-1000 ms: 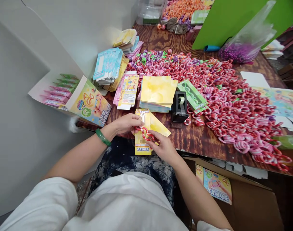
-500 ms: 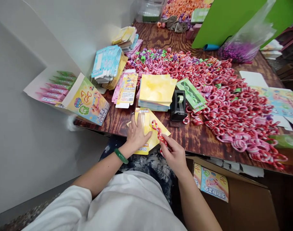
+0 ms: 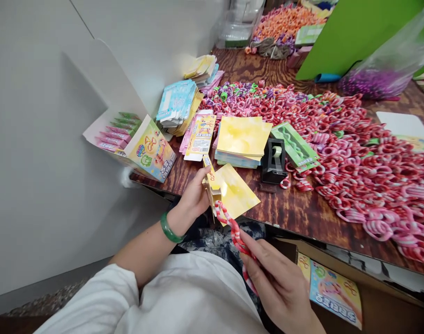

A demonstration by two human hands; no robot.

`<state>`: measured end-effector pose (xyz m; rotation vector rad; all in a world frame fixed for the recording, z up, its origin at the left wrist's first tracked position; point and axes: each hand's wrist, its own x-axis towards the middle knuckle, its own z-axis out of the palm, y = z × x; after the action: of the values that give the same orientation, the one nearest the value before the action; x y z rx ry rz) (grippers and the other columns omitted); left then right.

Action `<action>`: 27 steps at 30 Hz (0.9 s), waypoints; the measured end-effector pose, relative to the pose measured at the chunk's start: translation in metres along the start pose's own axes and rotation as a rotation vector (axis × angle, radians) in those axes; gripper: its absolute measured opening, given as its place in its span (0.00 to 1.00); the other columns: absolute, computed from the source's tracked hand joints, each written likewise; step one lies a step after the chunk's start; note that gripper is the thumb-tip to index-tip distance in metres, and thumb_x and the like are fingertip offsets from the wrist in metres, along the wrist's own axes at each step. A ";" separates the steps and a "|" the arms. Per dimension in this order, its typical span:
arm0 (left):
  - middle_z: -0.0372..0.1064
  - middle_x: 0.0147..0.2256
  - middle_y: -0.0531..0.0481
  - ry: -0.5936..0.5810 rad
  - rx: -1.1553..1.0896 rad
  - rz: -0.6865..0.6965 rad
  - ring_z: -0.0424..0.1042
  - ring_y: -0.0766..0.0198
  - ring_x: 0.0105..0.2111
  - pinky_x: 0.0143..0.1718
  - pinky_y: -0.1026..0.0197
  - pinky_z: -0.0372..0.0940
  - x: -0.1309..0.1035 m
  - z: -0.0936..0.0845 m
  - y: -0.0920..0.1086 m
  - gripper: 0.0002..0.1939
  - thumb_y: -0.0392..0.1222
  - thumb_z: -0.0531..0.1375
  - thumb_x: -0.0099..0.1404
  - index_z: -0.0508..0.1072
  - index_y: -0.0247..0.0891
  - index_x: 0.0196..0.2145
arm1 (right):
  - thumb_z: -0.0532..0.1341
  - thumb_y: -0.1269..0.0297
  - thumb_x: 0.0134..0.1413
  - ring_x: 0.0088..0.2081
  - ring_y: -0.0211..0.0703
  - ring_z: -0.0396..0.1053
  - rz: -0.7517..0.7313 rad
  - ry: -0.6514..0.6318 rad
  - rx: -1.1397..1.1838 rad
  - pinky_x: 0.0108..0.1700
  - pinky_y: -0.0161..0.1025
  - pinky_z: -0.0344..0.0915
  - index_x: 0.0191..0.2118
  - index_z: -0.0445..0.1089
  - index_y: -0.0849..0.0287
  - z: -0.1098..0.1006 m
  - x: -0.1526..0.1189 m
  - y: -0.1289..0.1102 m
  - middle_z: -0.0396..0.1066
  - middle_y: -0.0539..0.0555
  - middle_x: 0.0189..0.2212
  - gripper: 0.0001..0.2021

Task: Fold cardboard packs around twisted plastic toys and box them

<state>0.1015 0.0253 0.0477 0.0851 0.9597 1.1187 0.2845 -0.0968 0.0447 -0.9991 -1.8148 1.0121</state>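
The left hand (image 3: 193, 197) is clasping a yellow box (image 3: 211, 177). The right hand (image 3: 279, 276) is pinching a red-and-white chain (image 3: 234, 232) near the box's opening

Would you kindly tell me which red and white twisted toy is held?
The elongated red and white striped twist in the right hand; the others lie on the brown wooden table.

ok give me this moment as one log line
left hand: holding yellow box | right hand: holding red-and-white twisty toy, far tip close to box | table: yellow card, tape dispenser, heap of striped loops
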 end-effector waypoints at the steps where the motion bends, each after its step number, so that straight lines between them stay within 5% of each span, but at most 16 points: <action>1: 0.69 0.19 0.54 -0.002 -0.002 0.014 0.68 0.67 0.16 0.26 0.64 0.69 0.002 0.000 -0.003 0.10 0.44 0.55 0.66 0.71 0.35 0.33 | 0.56 0.76 0.60 0.24 0.37 0.65 0.006 0.014 -0.028 0.23 0.33 0.63 0.64 0.62 0.49 0.001 0.002 0.000 0.66 0.50 0.26 0.28; 4: 0.73 0.26 0.53 -0.009 0.008 0.130 0.73 0.67 0.24 0.32 0.65 0.70 0.006 -0.001 -0.017 0.08 0.42 0.61 0.62 0.70 0.36 0.37 | 0.56 0.73 0.61 0.25 0.38 0.65 0.045 0.057 -0.108 0.26 0.33 0.65 0.63 0.64 0.52 0.005 0.012 0.004 0.67 0.51 0.27 0.25; 8: 0.74 0.39 0.54 -0.006 0.077 0.379 0.76 0.66 0.36 0.39 0.64 0.70 0.008 -0.002 -0.040 0.25 0.38 0.69 0.55 0.64 0.43 0.48 | 0.56 0.69 0.61 0.26 0.39 0.67 0.142 0.085 -0.139 0.28 0.34 0.66 0.44 0.75 0.56 0.015 0.028 0.017 0.68 0.52 0.25 0.12; 11: 0.74 0.43 0.54 -0.034 0.071 0.452 0.76 0.65 0.40 0.43 0.64 0.70 0.008 -0.004 -0.046 0.31 0.38 0.71 0.54 0.62 0.46 0.52 | 0.61 0.63 0.55 0.26 0.40 0.70 0.319 0.227 0.031 0.27 0.34 0.67 0.36 0.69 0.55 0.021 0.034 0.029 0.72 0.51 0.25 0.04; 13: 0.75 0.40 0.53 -0.061 -0.002 0.423 0.76 0.64 0.39 0.42 0.64 0.70 0.010 -0.007 -0.043 0.28 0.42 0.71 0.53 0.65 0.43 0.49 | 0.66 0.59 0.51 0.22 0.39 0.69 0.479 0.291 0.282 0.22 0.34 0.65 0.37 0.64 0.54 0.023 0.035 0.036 0.74 0.51 0.26 0.11; 17: 0.77 0.36 0.43 -0.249 -0.086 0.118 0.78 0.55 0.37 0.38 0.58 0.72 0.012 -0.013 -0.035 0.26 0.57 0.67 0.55 0.72 0.34 0.42 | 0.71 0.53 0.43 0.12 0.32 0.57 0.710 0.130 0.707 0.12 0.30 0.52 0.33 0.62 0.55 0.026 0.040 0.046 0.72 0.48 0.19 0.19; 19: 0.77 0.39 0.39 -0.337 -0.096 0.038 0.78 0.50 0.41 0.41 0.53 0.72 0.013 -0.014 -0.035 0.26 0.58 0.64 0.56 0.74 0.33 0.43 | 0.73 0.56 0.38 0.11 0.31 0.55 0.745 0.165 0.787 0.12 0.29 0.49 0.34 0.64 0.56 0.030 0.047 0.050 0.71 0.46 0.17 0.20; 23: 0.77 0.40 0.38 -0.371 -0.092 0.012 0.77 0.48 0.42 0.44 0.48 0.72 0.017 -0.012 -0.036 0.27 0.60 0.63 0.57 0.75 0.33 0.43 | 0.74 0.60 0.33 0.13 0.30 0.57 0.730 0.327 0.853 0.14 0.28 0.51 0.36 0.65 0.57 0.038 0.062 0.054 0.71 0.45 0.19 0.22; 27: 0.77 0.35 0.41 -0.334 -0.100 0.112 0.78 0.51 0.37 0.41 0.49 0.74 0.022 -0.010 -0.027 0.39 0.75 0.57 0.54 0.75 0.33 0.40 | 0.73 0.57 0.40 0.19 0.33 0.66 0.682 0.315 0.901 0.18 0.28 0.60 0.37 0.68 0.58 0.036 0.056 0.052 0.74 0.48 0.25 0.20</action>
<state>0.1159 0.0258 0.0147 0.2392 0.6066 1.2089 0.2447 -0.0366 0.0008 -1.0913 -0.5861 1.7327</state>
